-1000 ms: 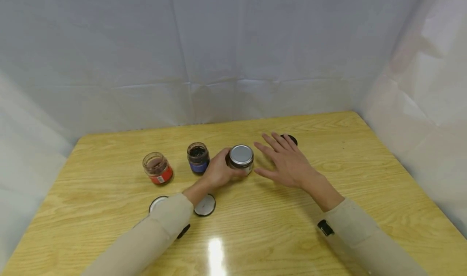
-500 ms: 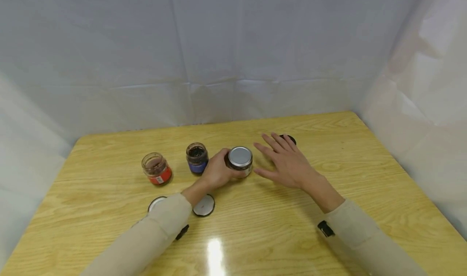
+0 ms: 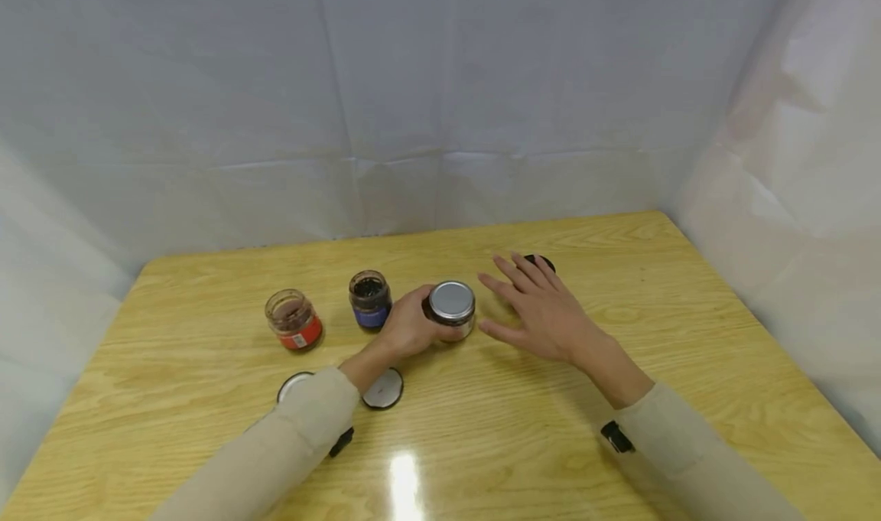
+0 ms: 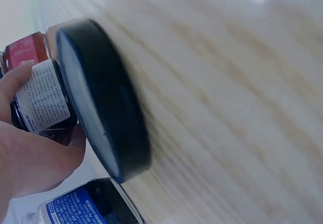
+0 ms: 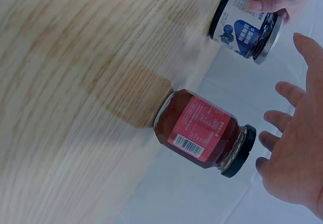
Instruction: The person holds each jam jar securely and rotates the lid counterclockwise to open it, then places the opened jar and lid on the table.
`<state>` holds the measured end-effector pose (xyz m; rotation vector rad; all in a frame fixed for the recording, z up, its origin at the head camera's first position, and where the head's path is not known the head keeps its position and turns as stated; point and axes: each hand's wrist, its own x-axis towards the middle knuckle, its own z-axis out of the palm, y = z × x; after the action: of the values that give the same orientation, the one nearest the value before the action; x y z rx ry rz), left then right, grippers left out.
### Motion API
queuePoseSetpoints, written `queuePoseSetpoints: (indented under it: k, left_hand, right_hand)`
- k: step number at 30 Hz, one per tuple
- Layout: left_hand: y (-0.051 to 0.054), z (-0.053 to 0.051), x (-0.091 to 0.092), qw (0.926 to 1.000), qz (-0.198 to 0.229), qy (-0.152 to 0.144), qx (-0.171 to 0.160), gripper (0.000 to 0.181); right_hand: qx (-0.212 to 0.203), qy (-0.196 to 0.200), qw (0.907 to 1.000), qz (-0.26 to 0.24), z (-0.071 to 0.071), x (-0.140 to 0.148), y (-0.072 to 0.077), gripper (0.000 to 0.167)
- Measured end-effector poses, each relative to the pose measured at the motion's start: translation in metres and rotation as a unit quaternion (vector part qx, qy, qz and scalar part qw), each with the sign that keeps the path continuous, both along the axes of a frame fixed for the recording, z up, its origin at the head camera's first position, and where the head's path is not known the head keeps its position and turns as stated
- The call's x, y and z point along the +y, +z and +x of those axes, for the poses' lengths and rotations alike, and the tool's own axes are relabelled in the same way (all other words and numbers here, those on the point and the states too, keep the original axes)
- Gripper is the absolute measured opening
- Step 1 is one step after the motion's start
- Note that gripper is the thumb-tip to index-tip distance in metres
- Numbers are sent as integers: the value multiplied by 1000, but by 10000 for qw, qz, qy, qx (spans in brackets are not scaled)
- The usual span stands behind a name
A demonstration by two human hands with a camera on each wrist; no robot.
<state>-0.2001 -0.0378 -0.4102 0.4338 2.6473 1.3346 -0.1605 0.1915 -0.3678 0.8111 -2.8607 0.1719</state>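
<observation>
The left hand (image 3: pixel 407 326) grips the side of a silver-lidded jar (image 3: pixel 452 301); its blue and white label (image 5: pixel 239 27) shows in the right wrist view, its text panel (image 4: pixel 44 97) in the left wrist view. To its right the right hand (image 3: pixel 547 314) is spread, palm down, holding nothing. Partly behind those fingers is a black lid (image 3: pixel 544 263). The right wrist view shows it on an upright red-labelled jar (image 5: pixel 199 128), near the fingertips but apart from the hand (image 5: pixel 298 138).
An open red-labelled jar (image 3: pixel 294 322) and an open blue-labelled jar (image 3: pixel 370 301) stand to the left. Nearer lie two loose lids, one (image 3: pixel 383 389) beside the left wrist, another (image 3: pixel 292 384) partly under the sleeve. A pale sheet (image 3: pixel 385 108) hangs behind the wooden table (image 3: pixel 482 444).
The silver-lidded jar and the left hand have shifted slightly towards the person, the hand keeping its grip. The right hand has stayed spread in nearly the same place.
</observation>
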Motion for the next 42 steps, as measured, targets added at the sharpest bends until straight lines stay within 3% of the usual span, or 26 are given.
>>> queuePoseSetpoints:
  k: [13, 26, 42]
  left_hand:
    - [13, 15, -6, 9993, 355, 67, 53, 78]
    - [25, 47, -17, 9971, 637, -166, 384, 75]
    - [26, 72, -27, 9951, 852, -382, 309, 71]
  right_hand:
    - [-55, 70, 9999, -65, 18, 1, 9, 72]
    - [181, 203, 9993, -249, 37, 3, 13, 69]
    - [384, 418, 9973, -466, 54, -4, 9, 67]
